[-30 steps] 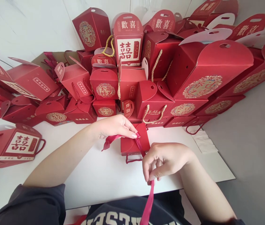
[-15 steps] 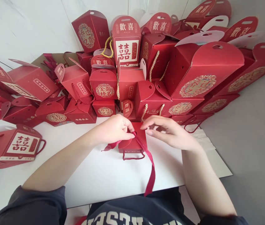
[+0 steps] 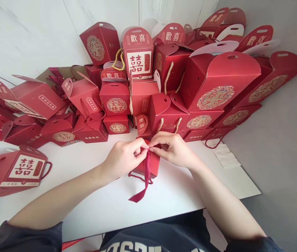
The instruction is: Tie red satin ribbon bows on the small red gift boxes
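Observation:
A small red box (image 3: 154, 166) with a rope handle stands on the white table, partly covered by my hands. A dark red ribbon (image 3: 147, 171) comes from the top of the box and hangs over its front, its end above the table. My left hand (image 3: 126, 155) pinches the ribbon at the box top. Touching it from the right, my right hand (image 3: 173, 148) has thumb and forefinger closed on the ribbon at the same spot. The knot or loop between the fingertips is hidden.
Stacked red gift boxes (image 3: 199, 120) fill the back of the white table (image 3: 174, 192). At the left lies a larger red box (image 3: 25, 168) with rope handles. A white paper napkin (image 3: 224, 155) lies at the right, beside a grey wall (image 3: 282, 157).
My right hand has moved left and closed on the ribbon beside my left hand. The ribbon's hanging end has swung left, and the small box appears slightly lower and further left.

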Motion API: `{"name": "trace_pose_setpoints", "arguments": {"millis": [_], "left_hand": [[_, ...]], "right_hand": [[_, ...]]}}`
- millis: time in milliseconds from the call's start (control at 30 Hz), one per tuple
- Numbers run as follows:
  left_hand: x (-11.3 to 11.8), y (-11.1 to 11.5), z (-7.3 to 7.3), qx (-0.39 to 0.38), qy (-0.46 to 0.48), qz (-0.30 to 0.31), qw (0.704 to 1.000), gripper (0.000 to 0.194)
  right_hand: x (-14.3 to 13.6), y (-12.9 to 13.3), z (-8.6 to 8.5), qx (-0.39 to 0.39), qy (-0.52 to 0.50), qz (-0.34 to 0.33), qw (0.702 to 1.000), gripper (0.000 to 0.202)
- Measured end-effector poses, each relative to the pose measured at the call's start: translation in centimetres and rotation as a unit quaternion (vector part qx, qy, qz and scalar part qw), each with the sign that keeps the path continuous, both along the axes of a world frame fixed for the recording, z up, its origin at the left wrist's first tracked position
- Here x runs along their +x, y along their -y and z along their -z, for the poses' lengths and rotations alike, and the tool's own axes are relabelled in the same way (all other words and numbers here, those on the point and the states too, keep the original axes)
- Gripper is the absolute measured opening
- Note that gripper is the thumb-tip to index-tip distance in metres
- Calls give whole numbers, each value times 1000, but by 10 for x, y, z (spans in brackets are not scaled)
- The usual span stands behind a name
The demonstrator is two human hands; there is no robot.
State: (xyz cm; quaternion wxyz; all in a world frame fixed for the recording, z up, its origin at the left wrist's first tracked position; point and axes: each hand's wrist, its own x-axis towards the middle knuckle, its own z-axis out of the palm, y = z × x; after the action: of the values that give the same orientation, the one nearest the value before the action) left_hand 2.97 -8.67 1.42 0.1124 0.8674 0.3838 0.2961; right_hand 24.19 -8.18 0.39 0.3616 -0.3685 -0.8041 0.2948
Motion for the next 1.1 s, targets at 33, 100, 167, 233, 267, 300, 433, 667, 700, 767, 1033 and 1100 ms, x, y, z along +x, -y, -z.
{"name": "trace_pose_setpoints", "arguments": {"millis": [33, 100, 167, 233, 267, 300, 433, 667, 700, 767, 1033, 1100], "left_hand": [[-1, 0, 1, 25, 3, 6, 1000, 7], [-2, 1, 2, 72, 10, 19, 997, 8], [-3, 1, 3, 106, 18, 28, 994, 9], [-4, 1, 3, 119, 14, 32, 992, 9], [-4, 0, 4, 119, 9, 31, 992, 9], [-5, 0, 4, 117, 3, 30, 993, 10], [-7, -1, 5, 123, -5, 34, 992, 11], [-7, -2, 5, 174, -26, 60, 983, 9], [-7, -2, 4, 188, -32, 65, 979, 9], [-8, -3, 1, 222, -47, 79, 971, 10], [-7, 0, -8, 326, -112, 116, 932, 3], [-6, 1, -8, 328, -114, 116, 931, 3]], "right_hand": [[-2, 1, 1, 15, 0, 11, 1000, 11], [-5, 5, 4, 46, 3, 39, 998, 11], [-7, 10, 5, 59, 7, 58, 997, 13], [-8, 12, 6, 49, 17, 53, 997, 19], [-9, 13, 7, 43, 19, 47, 998, 21], [-9, 14, 7, 39, 16, 45, 998, 22], [-8, 13, 6, 58, -36, 87, 994, 19], [-9, 13, 4, 98, -26, 46, 994, 20], [-8, 14, 3, 118, -32, 56, 991, 19], [-6, 15, 1, 129, -37, 64, 989, 21], [-6, 17, 2, 124, -8, 28, 992, 25], [-7, 18, 2, 121, 11, 32, 992, 28]]}}
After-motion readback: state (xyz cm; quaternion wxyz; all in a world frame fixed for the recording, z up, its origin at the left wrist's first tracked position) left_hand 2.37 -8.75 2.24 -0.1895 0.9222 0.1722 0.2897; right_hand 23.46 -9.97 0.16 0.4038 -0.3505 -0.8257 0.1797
